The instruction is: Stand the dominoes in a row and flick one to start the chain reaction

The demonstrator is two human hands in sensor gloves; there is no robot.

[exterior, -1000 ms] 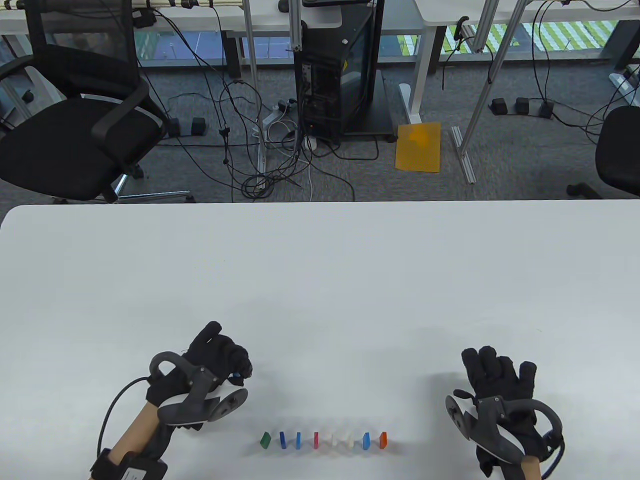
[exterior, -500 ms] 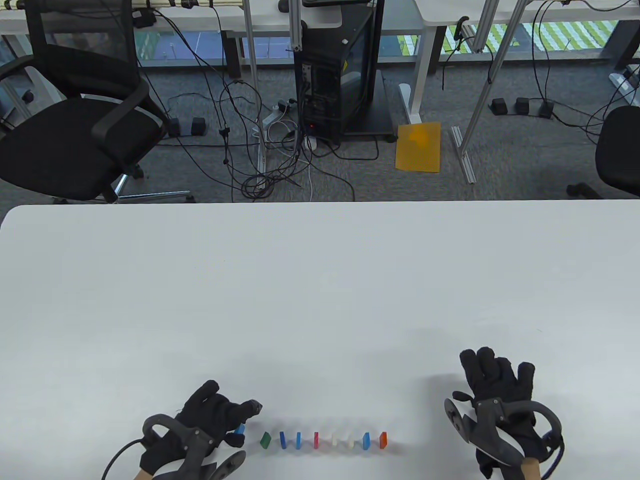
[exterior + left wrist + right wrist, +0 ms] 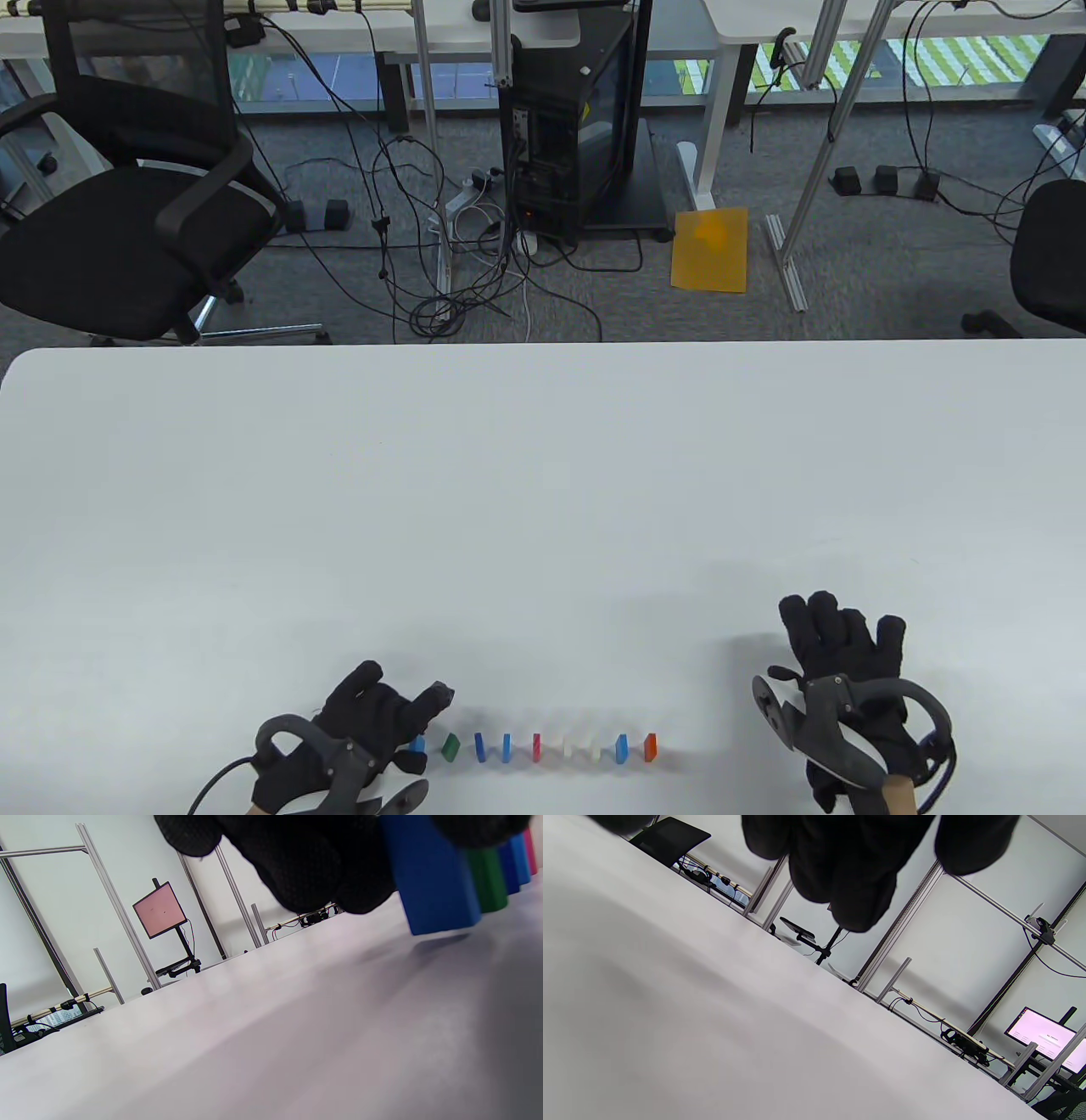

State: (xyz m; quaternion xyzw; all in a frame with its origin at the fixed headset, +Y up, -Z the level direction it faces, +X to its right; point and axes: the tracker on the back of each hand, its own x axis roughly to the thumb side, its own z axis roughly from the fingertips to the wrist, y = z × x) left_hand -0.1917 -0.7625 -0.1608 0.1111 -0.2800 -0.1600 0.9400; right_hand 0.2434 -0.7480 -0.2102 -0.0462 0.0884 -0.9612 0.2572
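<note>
A row of small dominoes stands near the table's front edge, running from a green one [image 3: 450, 746] through blue, red [image 3: 536, 745] and white pieces to an orange one [image 3: 650, 746]. My left hand [image 3: 424, 730] pinches another blue domino [image 3: 417, 744] just left of the green one. In the left wrist view this blue domino [image 3: 432, 878] is upright under my fingers [image 3: 314, 861], its base at or barely above the table, with the green domino [image 3: 488, 878] right behind it. My right hand [image 3: 836, 632] lies flat on the table, right of the row, holding nothing.
The white table [image 3: 543, 475] stretches far beyond the row. Behind its far edge are an office chair [image 3: 127, 221], a black computer tower [image 3: 577, 127] and tangled cables on the floor.
My left hand came down and toward the front edge with the blue domino, then shifted right, bringing it close to the green domino. The right hand stayed put.
</note>
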